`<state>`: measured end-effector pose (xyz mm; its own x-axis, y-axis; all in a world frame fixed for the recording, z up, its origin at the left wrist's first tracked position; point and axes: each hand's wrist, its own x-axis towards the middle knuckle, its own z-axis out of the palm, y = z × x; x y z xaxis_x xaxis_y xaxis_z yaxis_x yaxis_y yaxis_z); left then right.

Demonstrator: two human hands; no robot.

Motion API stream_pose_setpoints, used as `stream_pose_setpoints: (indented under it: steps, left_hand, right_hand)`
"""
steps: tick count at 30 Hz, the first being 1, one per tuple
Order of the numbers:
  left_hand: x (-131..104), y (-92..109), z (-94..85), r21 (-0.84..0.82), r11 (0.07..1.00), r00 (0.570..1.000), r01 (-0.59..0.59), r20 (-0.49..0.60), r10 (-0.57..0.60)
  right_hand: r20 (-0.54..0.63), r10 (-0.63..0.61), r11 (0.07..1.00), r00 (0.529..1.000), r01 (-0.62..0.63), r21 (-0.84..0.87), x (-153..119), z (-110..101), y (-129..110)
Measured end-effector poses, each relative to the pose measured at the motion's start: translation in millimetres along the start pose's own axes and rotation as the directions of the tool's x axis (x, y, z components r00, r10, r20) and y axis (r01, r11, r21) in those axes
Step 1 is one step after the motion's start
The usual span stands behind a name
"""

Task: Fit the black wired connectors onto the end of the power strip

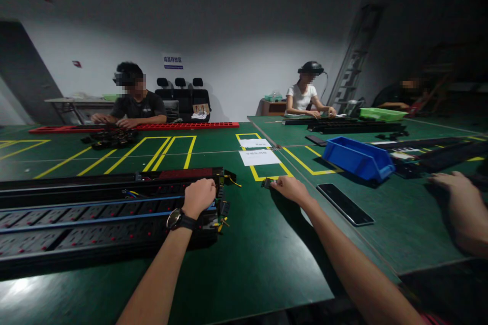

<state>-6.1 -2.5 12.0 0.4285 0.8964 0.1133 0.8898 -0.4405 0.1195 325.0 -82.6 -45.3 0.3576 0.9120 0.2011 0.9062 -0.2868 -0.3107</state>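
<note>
Has left hand (200, 198) on the right end of black socket strips (87, 212), with fingers curled down; cannot tell whether gripping or only resting, underside hidden. Wears watch (174, 218) just behind it. Strips: side by side, from under left hand leftward and out of view. Long axis left to right, slanting slightly away toward the right; point wired end past left hand, toward right hand's side. Just right of left hand: black connector (224, 208) and yellow wire (235, 183), at that same end.

Pinches small dark part (268, 183) in right hand (292, 189), between thumb and fingers, low over green table (263, 264). Juts leftward from fingertips, toward strips' end; finer orientation too small to tell.

Right of right hand: phone (345, 204), flat, long axis diagonal, near end pointing right. Beyond and right: blue bin (356, 157). Beyond, slightly left: paper sheet (260, 158). Far right of right hand: another person's hand (457, 198), blurred. Well beyond left hand: red slotted rail (206, 125), also lengthwise left to right.
</note>
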Motion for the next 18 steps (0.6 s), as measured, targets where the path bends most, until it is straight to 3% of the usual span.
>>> stream_pose_setpoints:
  steps: [3,5,7,9,11,12,14,18]
  left_hand:
    - [-0.7,0.7,-1.2,-0.004,1.0,1.0,-0.001,0.005,0.001]
    - [-1.2,1.4,-1.7,-0.005,1.0,1.0,0.0,0.008,0.0]
    - [-1.5,1.8,-1.5,-0.002,1.0,1.0,0.001,0.007,-0.001]
    - [-1.6,1.8,-0.7,0.004,1.0,1.0,0.005,0.002,-0.005]
    - [-1.6,1.5,0.6,0.01,1.0,1.0,0.008,-0.005,-0.008]
    - [-1.6,1.3,1.2,0.011,1.0,1.0,0.006,-0.01,-0.006]
    - [-1.7,0.9,2.2,0.01,1.0,1.0,-0.004,-0.02,0.005]
    - [-3.0,1.6,2.5,0.012,1.0,1.0,-0.005,-0.025,0.006]
  right_hand:
    - [0.015,-0.011,1.0,1.0,0.011,-0.019,-7.4,-8.4,-19.0]
    - [-0.02,-0.142,0.983,0.99,0.143,0.115,-16.7,-9.9,-42.4]
    - [-0.025,-0.383,0.868,0.923,0.369,0.333,-30.9,-8.5,-70.6]
    - [-0.024,-0.604,0.691,0.797,0.538,0.483,-48.6,-5.6,-98.3]
    - [0.012,-0.73,0.577,0.684,0.606,0.548,-66.1,-1.8,-120.2]
    - [0.023,-0.759,0.549,0.65,0.622,0.558,-73.4,0.4,-127.9]
    - [0.038,-0.791,0.531,0.611,0.655,0.537,-83.7,5.5,-137.0]
    - [0.017,-0.806,0.529,0.591,0.707,0.47,-89.4,13.9,-140.1]
